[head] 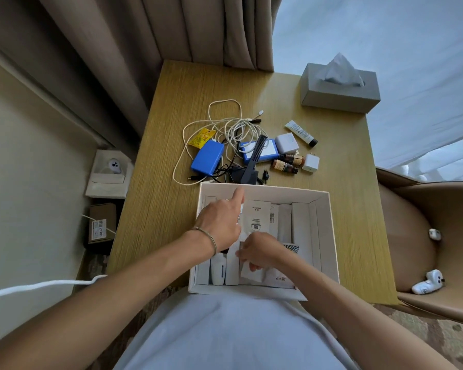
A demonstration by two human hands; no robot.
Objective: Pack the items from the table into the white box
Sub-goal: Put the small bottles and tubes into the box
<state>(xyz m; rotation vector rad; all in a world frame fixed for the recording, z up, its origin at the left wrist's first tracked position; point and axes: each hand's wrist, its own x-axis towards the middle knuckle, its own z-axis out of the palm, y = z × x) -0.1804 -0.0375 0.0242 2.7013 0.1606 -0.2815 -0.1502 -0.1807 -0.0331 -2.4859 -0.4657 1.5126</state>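
head: both hands in white box (324, 222); right hand (259, 253) pinches white packet (253, 273); left hand (221, 218) fingers straight.

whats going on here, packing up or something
A person is packing a white box at the near edge of a wooden table. Both hands are inside it: the left hand reaches in with the index finger extended, and the right hand pinches a white paper packet. Still out on the table behind the box are tangled white cables, two blue packs, a black comb and small chargers.
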